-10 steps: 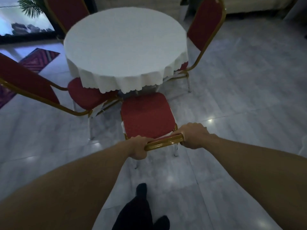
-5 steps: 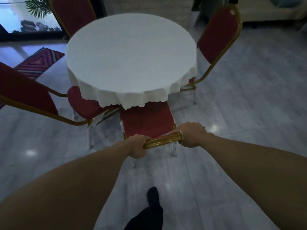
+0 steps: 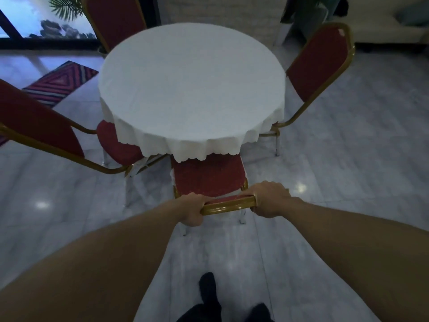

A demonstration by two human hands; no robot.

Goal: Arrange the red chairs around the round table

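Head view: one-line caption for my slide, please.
Both hands, left and right, grip a red chair's backrest, its seat partly under the white-clothed round table.

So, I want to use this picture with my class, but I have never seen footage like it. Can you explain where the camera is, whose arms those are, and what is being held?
The camera is worn on a person's head and looks forward and down, so the two bare arms are the wearer's own. The left hand and right hand each grip one end of the gold top rail of the near red chair, seen from behind and above. Its seat front sits just under the hanging white cloth of the round table, whose top is bare. Three more red chairs stand around it: left, far and right. The floor is pale tile.
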